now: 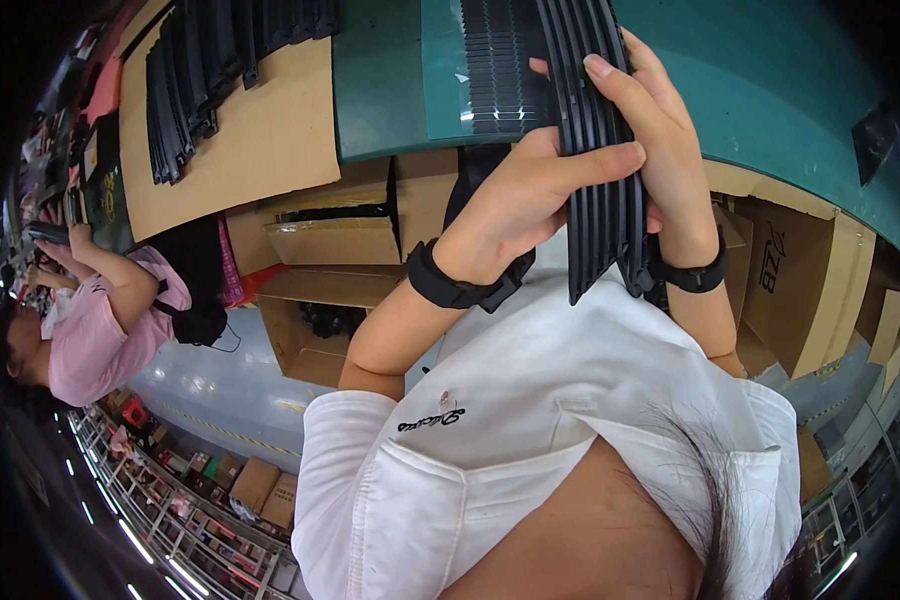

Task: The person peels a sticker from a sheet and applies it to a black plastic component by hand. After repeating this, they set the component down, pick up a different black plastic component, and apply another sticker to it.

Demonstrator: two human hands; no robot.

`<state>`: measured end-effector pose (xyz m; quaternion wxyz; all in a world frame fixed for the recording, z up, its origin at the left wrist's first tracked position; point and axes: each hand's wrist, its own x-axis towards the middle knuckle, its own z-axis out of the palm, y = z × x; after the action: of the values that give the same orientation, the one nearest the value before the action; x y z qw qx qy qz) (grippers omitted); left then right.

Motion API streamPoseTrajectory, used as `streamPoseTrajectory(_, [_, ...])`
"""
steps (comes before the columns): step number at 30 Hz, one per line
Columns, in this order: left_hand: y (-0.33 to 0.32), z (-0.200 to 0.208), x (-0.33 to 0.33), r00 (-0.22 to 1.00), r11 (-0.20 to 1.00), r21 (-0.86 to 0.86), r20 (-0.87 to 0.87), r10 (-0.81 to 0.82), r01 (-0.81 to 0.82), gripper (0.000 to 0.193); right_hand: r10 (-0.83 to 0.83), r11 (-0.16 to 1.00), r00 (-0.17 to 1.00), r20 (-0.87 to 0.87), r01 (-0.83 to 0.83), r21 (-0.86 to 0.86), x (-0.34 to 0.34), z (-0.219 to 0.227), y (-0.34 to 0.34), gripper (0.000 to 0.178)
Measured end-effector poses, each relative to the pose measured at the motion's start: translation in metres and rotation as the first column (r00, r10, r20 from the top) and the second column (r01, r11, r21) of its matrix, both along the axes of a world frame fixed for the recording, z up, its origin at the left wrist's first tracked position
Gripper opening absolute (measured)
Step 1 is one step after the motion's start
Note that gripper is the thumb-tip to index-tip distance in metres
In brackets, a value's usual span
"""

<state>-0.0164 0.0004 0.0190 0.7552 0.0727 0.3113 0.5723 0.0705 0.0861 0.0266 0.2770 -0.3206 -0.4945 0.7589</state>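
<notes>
A stack of long, black, slightly curved plastic strips stands on edge between my two hands, its lower ends near my white top. My left hand grips the stack from the left, the thumb pressed across its near face. From the right, my right hand closes round the same strips with its thumb higher up; part of its fingers is hidden behind them. Beyond the stack, a row of black strips with notched edges lies on the green table.
More black strips lie on a cardboard sheet at the far left. Open cardboard boxes stand below the table edge, with others on the right. A co-worker in pink is at the left, holding a dark object.
</notes>
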Motion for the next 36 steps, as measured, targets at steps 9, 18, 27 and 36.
streamPoseTrajectory(9, [-0.003,0.005,0.008,0.999,0.996,-0.071,-0.006,-0.049,0.048,0.025,-0.142,0.985,0.99,-0.029,0.138,-0.109,-0.013,0.013,0.01,0.034])
streamPoseTrajectory(18, [-0.002,0.001,0.014,0.999,0.999,-0.013,0.037,-0.032,0.033,0.025,-0.019,0.999,0.999,-0.044,0.018,-0.032,0.003,0.003,0.002,0.044])
streamPoseTrajectory(27, [0.013,-0.011,0.04,0.715,0.97,0.198,0.657,-0.237,0.139,0.041,-0.279,0.538,0.387,-0.879,-0.695,-0.477,0.01,-0.027,0.013,0.059])
streamPoseTrajectory(36, [0.023,-0.023,0.039,0.578,0.935,0.31,0.737,-0.35,0.17,0.036,-0.49,0.467,0.233,-0.84,-0.743,-0.479,0.018,-0.039,0.033,0.037])
